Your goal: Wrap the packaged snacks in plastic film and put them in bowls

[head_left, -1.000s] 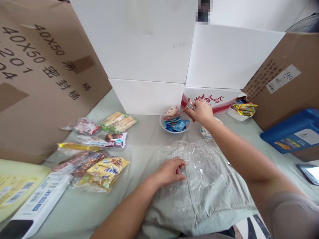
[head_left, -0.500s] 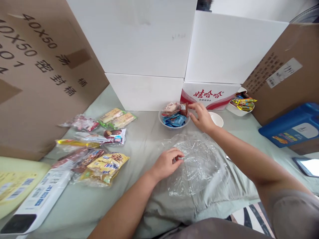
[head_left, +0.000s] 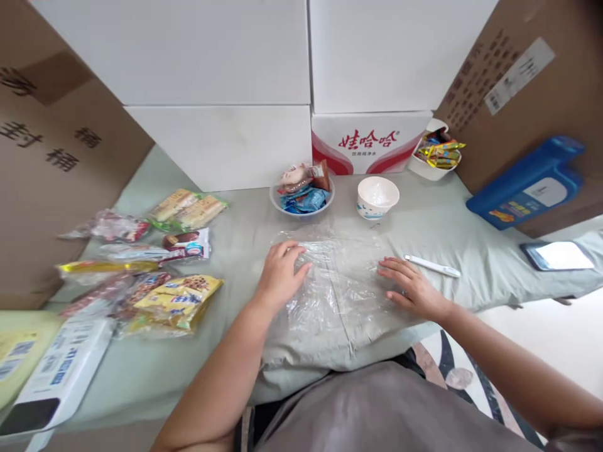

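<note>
A clear, wrinkled plastic sheet or bag point(head_left: 336, 285) lies flat on the cloth in front of me. At its left edge rests my left hand point(head_left: 281, 274), fingers apart and holding nothing. My right hand point(head_left: 413, 289) lies on its right side, fingers stretched out, also holding nothing. Beyond the plastic stands a clear bowl point(head_left: 301, 215) with blue packets point(head_left: 308, 199) and a brown-and-white packet point(head_left: 296, 176) in it. A white paper cup point(head_left: 377, 198) stands upright to the bowl's right. Just past my right hand is a white pen-like stick point(head_left: 432, 266).
Packaged snacks point(head_left: 181, 295) lie in a group on the left, beside a long white box point(head_left: 61, 370). White boxes point(head_left: 221, 147) wall off the back. At right are a white container point(head_left: 433, 169) of wrapped sweets, a blue jug point(head_left: 527, 182) and a phone point(head_left: 558, 256).
My right hand has come back from the bowl to the right side of the plastic. My left hand has opened slightly at the left edge. The view has shifted, showing the cup and white stick fully.
</note>
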{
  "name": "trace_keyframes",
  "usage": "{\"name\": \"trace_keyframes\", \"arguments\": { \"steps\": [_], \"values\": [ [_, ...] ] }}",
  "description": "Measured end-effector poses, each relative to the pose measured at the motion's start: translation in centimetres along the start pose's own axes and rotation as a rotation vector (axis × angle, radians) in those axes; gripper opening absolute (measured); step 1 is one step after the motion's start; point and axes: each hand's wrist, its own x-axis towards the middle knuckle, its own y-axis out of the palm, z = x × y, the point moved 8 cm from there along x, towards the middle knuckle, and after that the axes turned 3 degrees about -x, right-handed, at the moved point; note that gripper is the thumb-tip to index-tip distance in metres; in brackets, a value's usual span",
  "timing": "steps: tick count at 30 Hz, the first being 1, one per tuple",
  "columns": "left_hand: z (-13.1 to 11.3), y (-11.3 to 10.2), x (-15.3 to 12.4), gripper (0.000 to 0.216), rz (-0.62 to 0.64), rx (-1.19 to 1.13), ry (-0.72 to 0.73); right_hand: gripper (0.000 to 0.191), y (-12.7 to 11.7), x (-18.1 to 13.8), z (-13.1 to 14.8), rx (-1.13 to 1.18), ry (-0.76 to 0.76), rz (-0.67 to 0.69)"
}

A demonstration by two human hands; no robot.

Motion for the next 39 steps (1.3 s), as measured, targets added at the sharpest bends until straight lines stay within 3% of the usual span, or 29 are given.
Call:
{"name": "trace_keyframes", "arguments": {
  "steps": [2,4,6,10,14,18,21,25,28,31,34,37,39],
  "values": [
    [-2.5,-0.7,-1.7,0.013,0.108,-0.052,0.111,0.055,-0.3,-1.2,0.8,0.038,-0.054,0.046],
    [-4.7,0.0,-4.6,0.013,0.33,-0.078,0.253,0.056,-0.1,-2.5,1.4,0.042,-0.081,0.09],
    [-5.4,0.8,-7.7,0.018,0.438,-0.063,0.331,0.043,0.2,-3.6,1.7,0.046,-0.079,0.086],
    [-3.5,1.2,-12.0,0.011,0.331,-0.073,0.351,0.011,0.2,-5.1,2.3,0.1,-0.059,0.005],
    [-1.9,0.1,-13.8,0.017,0.294,-0.217,0.245,0.013,-1.1,-5.1,3.2,0.221,-0.045,-0.019],
    [-0.6,-1.5,-12.4,0.015,0.329,-0.273,-0.01,0.017,-2.3,-3.3,2.7,0.317,0.059,-0.01],
    [0.8,-3.0,-9.1,0.018,0.235,-0.194,-0.132,0.019,-2.4,-0.8,1.0,0.315,0.193,-0.065],
    [3.2,-3.5,-4.5,0.017,0.071,-0.035,-0.246,0.023,-0.7,3.1,-1.7,0.218,0.41,-0.137],
    [4.9,-2.0,-2.8,0.016,0.02,0.07,-0.296,0.026,1.5,5.0,-2.7,-0.016,0.49,-0.086],
    [6.2,-0.4,-2.6,0.019,-0.01,0.119,-0.296,0.031,3.3,5.6,-2.6,-0.203,0.464,-0.011],
    [6.6,-1.1,-3.1,0.024,-0.173,0.106,-0.262,0.033,3.6,5.2,-2.3,-0.247,0.422,-0.05],
    [4.2,-3.8,-3.9,0.024,-0.444,0.195,-0.097,0.031,3.5,4.9,-2.2,-0.244,0.405,-0.086],
    [1.0,-4.1,-4.2,0.017,-0.492,0.258,0.107,0.031,3.5,5.0,-2.1,-0.241,0.395,-0.091]
  ]
}}
